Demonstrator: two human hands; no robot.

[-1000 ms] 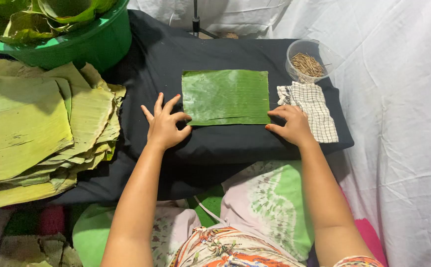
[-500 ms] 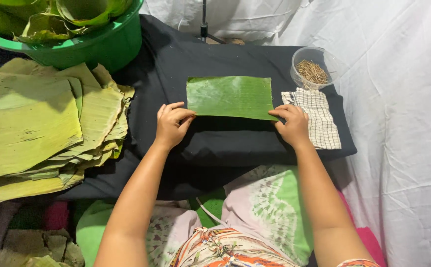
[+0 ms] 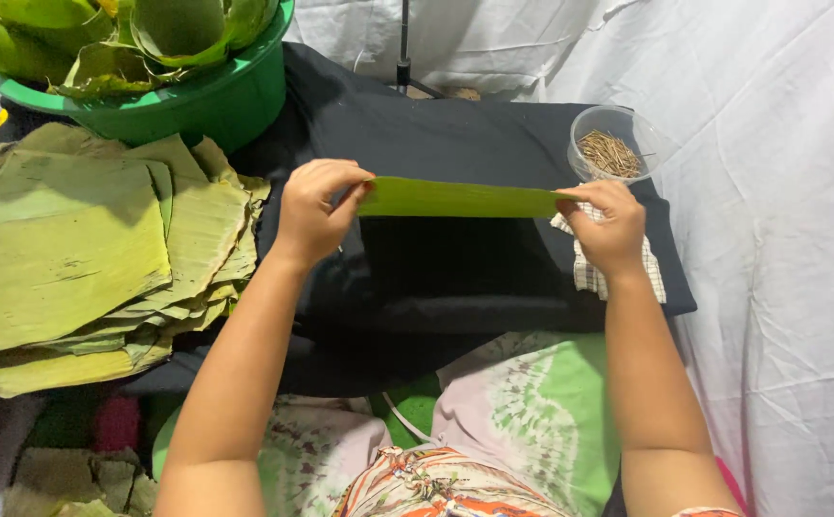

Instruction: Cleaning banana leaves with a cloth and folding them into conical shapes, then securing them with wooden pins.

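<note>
Now, leaf strip [image 3: 460, 198] stretched between left fingers [image 3: 340, 187], right fingers [image 3: 584, 194]

Green banana leaf strip [image 3: 460, 198], lifted, edge-on

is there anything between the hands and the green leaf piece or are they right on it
Nothing visible stands between them. The left hand pinches one end of the green leaf piece and the right hand pinches the other, holding it raised over the black cloth.
</note>
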